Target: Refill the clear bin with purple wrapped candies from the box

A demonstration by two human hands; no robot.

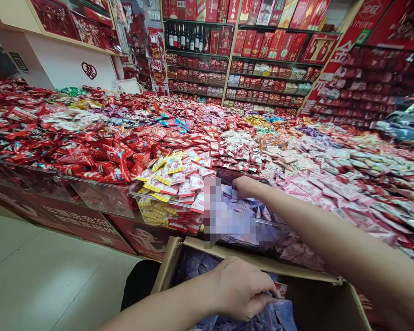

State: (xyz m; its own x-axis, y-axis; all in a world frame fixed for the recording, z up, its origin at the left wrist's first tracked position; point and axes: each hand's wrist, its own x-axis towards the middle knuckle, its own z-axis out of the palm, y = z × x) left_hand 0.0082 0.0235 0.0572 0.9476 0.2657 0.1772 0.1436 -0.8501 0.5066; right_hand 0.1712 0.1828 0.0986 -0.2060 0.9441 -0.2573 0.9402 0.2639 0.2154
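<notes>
My left hand (243,287) reaches down into an open cardboard box (317,294) at the bottom of the view, fingers closed on purple-blue candy packets (279,315) inside it. My right hand (249,185) stretches forward over a clear bin (262,232) of the same purple packets at the front of the candy counter; its fingers rest on the packets near the bin's far edge, and I cannot see whether it holds any. Part of the bin is blurred out.
A long counter is heaped with wrapped candies: red ones (89,151) at left, yellow and pink packets (172,179) in the middle, pale pink ones (348,184) at right. Shelves of red gift boxes and bottles (262,59) line the back wall. Pale tiled floor (37,276) lies at left.
</notes>
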